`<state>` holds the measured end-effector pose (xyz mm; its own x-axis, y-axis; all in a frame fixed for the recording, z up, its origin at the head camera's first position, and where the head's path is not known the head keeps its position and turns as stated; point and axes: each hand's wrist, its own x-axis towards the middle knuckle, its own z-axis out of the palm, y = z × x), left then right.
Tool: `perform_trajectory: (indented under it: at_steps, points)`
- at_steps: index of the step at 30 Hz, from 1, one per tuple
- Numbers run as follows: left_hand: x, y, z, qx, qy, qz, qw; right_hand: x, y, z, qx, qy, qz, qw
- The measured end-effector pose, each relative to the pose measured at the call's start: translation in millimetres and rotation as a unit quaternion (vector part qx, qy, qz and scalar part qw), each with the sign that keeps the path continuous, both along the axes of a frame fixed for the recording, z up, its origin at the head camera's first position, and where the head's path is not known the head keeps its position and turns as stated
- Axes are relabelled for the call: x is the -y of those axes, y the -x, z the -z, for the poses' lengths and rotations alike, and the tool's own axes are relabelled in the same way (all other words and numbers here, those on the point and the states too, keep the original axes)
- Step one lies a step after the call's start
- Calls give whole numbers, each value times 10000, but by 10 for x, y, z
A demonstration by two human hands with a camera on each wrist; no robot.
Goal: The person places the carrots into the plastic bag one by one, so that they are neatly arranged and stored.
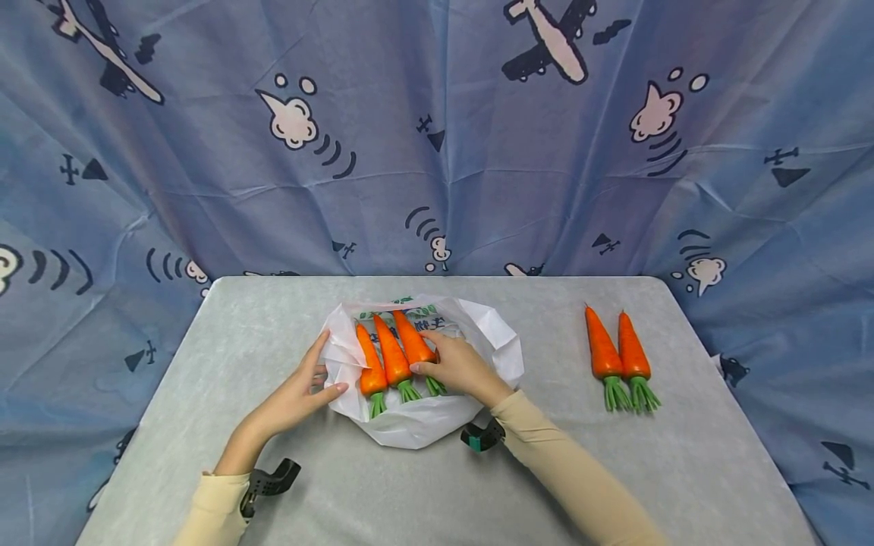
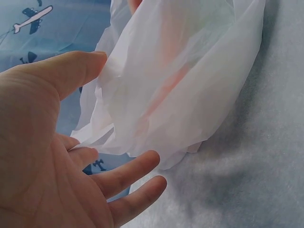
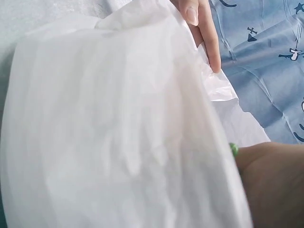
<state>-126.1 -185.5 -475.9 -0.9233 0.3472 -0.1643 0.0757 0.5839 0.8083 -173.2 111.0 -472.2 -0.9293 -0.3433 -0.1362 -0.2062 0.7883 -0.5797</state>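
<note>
A white plastic bag [image 1: 410,434] with green and dark print lies with its mouth spread wide. Inside it three orange carrots with green tops sit side by side: a left carrot [image 1: 371,371], a middle carrot [image 1: 391,356] and a right carrot [image 1: 410,334]. My right hand [image 1: 460,366] reaches into the bag and holds the right carrot near its thick end, thumb and fingers about it. At the bag's left rim, my left hand [image 1: 298,398] has its thumb and fingers spread, touching the plastic. In the right wrist view, the bag [image 3: 109,123] hides most of the right hand.
Two more carrots, an inner one [image 1: 602,345] and an outer one [image 1: 633,353], lie together on the table's right side, green tops toward me. The pale grey table [image 1: 273,303] ends at a blue curtain [image 1: 382,189] printed with airplanes.
</note>
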Motion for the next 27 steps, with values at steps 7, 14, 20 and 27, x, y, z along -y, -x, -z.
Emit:
perform_trajectory:
  at_steps: [7, 14, 20, 27]
  points:
    - [-2, -6, -3, -40, -2, 19, 10000, 8, -3, 35, -40, -8, -82, 10000]
    - [9, -2, 22, -31, 24, 19, 10000, -3, -2, 83, -213, -120, -129, 9996]
    - [13, -1, 34, -15, 40, 15, 10000, -22, 4, 130, -274, -144, -240, 9992]
    - [18, 4, 49, -62, 11, 20, 10000, -35, 9, 131, -212, -133, -324, 9992]
